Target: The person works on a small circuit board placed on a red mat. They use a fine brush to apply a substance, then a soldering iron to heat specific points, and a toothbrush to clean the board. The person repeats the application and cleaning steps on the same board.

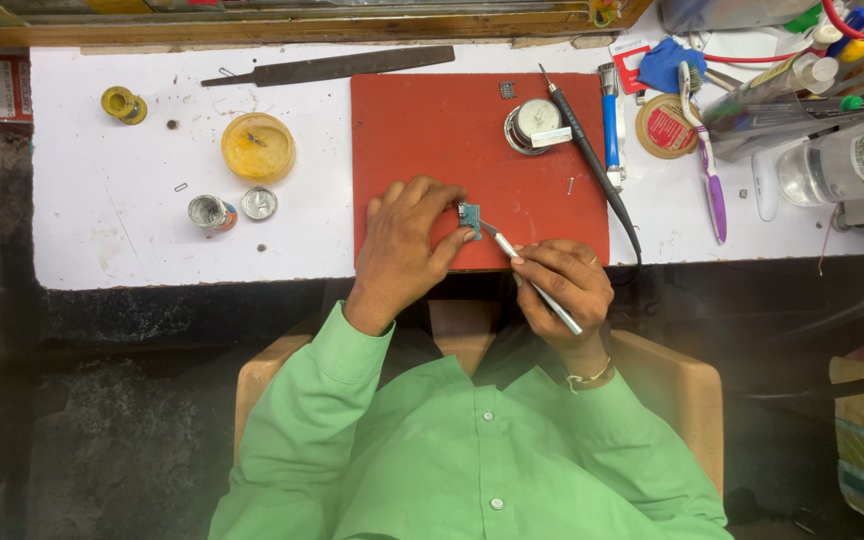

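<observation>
Taking the red mat (432, 130) as our landmark, we start far to its left, where a small yellow spool (123, 104) sits on the white bench (102, 230). Nearer the mat, still on its left, lies a round yellow tin (258, 147), with two small metal pots (212, 212) just below it. A long dark file (342, 66) lies beyond the mat's top left corner.

On the mat's lower middle, our left hand (407, 250) rests with its fingers curled and pressed onto a small green board (470, 216), thumb and forefinger pinching its edges. The board lies flat on the mat, near its front edge.

Just right of the board, our right hand (564, 285) sits at the mat's lower right corner, its fingers pressed together in a pen grip around a slim silver tool (537, 285); the tip touches the board's right side.

In the mat's upper right part stands a round metal tin (534, 125). A black soldering iron (592, 160) lies slantwise across the mat's right edge. Just off that edge lies a blue pen (610, 125), then a round red-lidded tin (666, 127), a purple toothbrush (707, 165) and clear bottles (847, 160) farthest right.
</observation>
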